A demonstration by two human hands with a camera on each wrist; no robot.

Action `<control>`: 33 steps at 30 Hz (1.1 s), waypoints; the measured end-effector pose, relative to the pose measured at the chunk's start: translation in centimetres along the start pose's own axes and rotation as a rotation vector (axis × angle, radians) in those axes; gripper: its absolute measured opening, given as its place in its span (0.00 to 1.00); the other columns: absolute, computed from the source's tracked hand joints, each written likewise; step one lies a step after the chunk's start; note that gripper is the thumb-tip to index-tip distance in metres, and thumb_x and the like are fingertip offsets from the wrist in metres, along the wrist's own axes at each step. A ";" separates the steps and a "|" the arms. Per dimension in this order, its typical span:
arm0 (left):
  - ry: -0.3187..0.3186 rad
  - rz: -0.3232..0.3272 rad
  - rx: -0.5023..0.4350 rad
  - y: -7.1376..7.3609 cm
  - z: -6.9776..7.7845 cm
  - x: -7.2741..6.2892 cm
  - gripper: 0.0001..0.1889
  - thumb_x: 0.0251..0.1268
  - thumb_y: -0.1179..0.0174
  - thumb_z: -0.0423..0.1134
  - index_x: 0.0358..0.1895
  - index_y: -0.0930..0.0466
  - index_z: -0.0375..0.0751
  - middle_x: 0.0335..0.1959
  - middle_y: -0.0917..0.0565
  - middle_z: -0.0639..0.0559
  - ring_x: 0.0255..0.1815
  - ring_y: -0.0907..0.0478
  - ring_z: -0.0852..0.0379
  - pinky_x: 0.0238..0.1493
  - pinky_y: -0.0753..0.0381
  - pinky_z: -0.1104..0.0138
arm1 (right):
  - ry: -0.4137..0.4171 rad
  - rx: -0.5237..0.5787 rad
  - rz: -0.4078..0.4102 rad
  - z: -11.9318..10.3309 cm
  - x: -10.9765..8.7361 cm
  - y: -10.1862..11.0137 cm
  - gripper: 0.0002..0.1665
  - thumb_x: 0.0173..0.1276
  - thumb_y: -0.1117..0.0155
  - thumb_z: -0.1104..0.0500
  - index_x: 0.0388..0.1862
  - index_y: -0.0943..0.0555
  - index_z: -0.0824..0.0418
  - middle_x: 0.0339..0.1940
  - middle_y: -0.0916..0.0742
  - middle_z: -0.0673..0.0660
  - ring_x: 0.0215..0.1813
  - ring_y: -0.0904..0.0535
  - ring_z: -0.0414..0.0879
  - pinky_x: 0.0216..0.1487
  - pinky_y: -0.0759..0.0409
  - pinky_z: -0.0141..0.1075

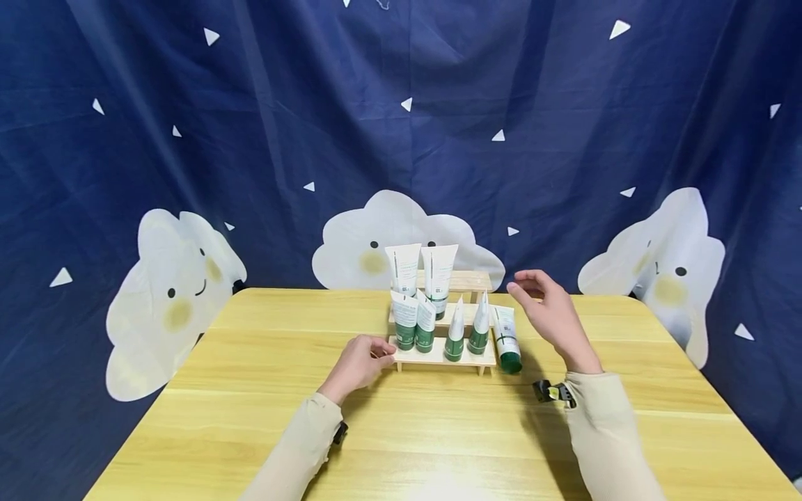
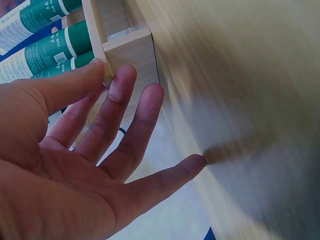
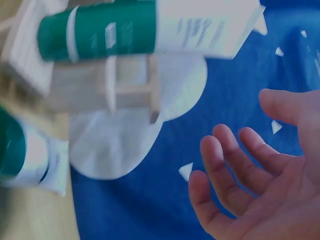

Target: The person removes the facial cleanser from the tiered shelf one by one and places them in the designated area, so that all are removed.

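A small wooden stepped rack stands on the table, several white-and-green squeeze tubes upright on its steps. At its left end is my left hand, thumb and forefinger pinching the corner of the front step; the other fingers spread loosely beside it. To the right of the rack, my right hand is raised with fingers loosely bent and nothing in it. Just left of that hand, another squeeze tube rests by the rack's right end, green cap toward me.
Two taller tubes stand on the middle step, behind the front row. The top step shows at the back right. A light wooden table bears everything, and a dark blue curtain with clouds hangs behind its far edge.
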State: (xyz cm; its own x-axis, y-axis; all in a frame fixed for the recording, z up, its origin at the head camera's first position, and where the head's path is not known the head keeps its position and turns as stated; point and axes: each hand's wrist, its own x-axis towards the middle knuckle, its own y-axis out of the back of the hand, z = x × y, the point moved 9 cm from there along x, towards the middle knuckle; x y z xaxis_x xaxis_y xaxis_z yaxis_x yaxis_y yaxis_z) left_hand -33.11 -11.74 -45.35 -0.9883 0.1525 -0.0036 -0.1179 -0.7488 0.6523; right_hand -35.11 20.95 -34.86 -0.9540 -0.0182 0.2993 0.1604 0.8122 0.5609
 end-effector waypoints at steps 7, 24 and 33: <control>-0.004 0.001 0.008 0.1 0.1 0.0 0.05 0.65 0.31 0.34 0.42 0.11 0.44 0.34 0.15 0.55 0.35 0.22 0.58 0.43 0.25 0.61 | 0.059 0.072 0.012 -3.0 0.7 -1.2 0.26 0.77 0.39 0.45 0.63 0.24 0.60 0.54 0.14 0.60 0.56 0.19 0.54 0.58 0.25 0.42; -0.009 0.015 0.016 0.3 -0.3 -0.2 0.05 0.65 0.32 0.33 0.42 0.11 0.42 0.33 0.15 0.54 0.36 0.22 0.58 0.44 0.25 0.60 | 0.046 0.117 -0.095 -7.7 3.1 -4.9 0.29 0.74 0.34 0.50 0.67 0.27 0.60 0.61 0.16 0.60 0.63 0.18 0.57 0.64 0.21 0.51; -0.021 0.014 0.014 0.1 0.0 0.0 0.05 0.65 0.31 0.33 0.42 0.10 0.43 0.32 0.15 0.54 0.35 0.22 0.57 0.43 0.25 0.61 | 0.048 0.115 -0.123 -8.2 3.7 -6.0 0.33 0.73 0.34 0.53 0.72 0.29 0.63 0.64 0.17 0.62 0.64 0.19 0.57 0.63 0.21 0.49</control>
State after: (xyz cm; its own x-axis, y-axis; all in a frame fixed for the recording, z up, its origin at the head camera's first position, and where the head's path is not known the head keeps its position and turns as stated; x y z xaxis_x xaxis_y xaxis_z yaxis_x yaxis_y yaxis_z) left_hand -33.13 -11.78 -45.26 -0.9876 0.1554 0.0211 -0.1025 -0.7415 0.6630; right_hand -37.53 11.23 -30.82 -0.9510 -0.1475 0.2716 0.0102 0.8634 0.5045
